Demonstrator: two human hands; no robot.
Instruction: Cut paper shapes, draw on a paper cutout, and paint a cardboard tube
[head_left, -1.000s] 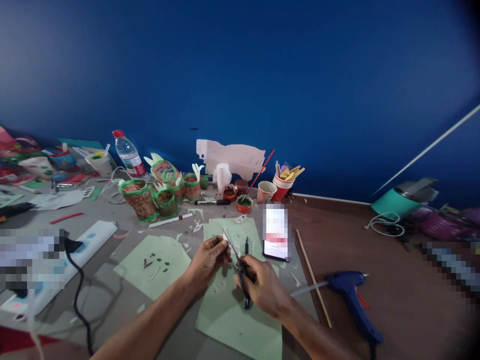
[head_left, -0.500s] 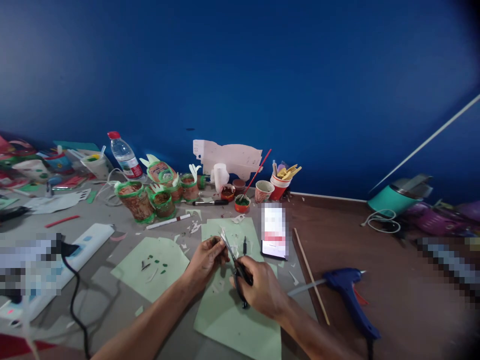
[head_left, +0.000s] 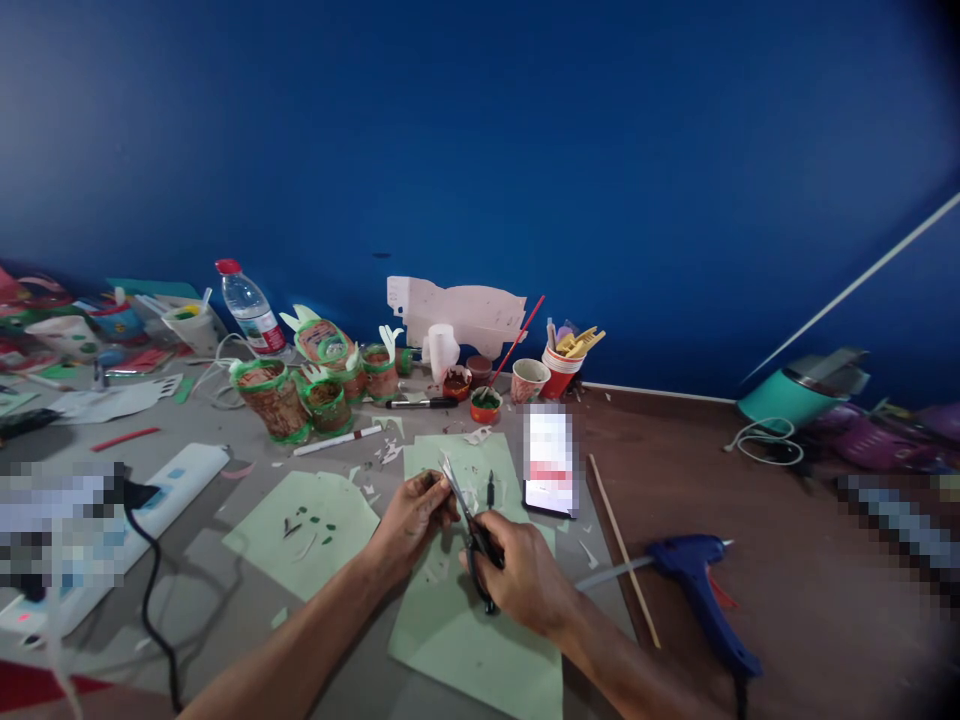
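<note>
My right hand (head_left: 521, 570) is closed round the black handles of a pair of scissors (head_left: 478, 550), whose blades point up and to the left. The blade tips reach the fingers of my left hand (head_left: 416, 510), which are pinched together; what they hold is too small to make out. Both hands are over a pale green sheet of paper (head_left: 480, 655). A small dark pen-like tool (head_left: 490, 488) lies on that sheet beyond the scissors. On the left, another green sheet (head_left: 300, 570) carries small dark green pieces (head_left: 313, 520) and thin slivers.
A blurred phone (head_left: 550, 465), wooden stick (head_left: 622, 550) and blue glue gun (head_left: 694, 590) lie to the right. Behind stand painted cups (head_left: 274, 405), a paint pot (head_left: 486, 403) and a bottle (head_left: 251, 310). A power strip (head_left: 172, 500) with cords is at left.
The view has shifted very slightly. My hands and the scissors keep nearly the same position, with the blades still at my left fingers.
</note>
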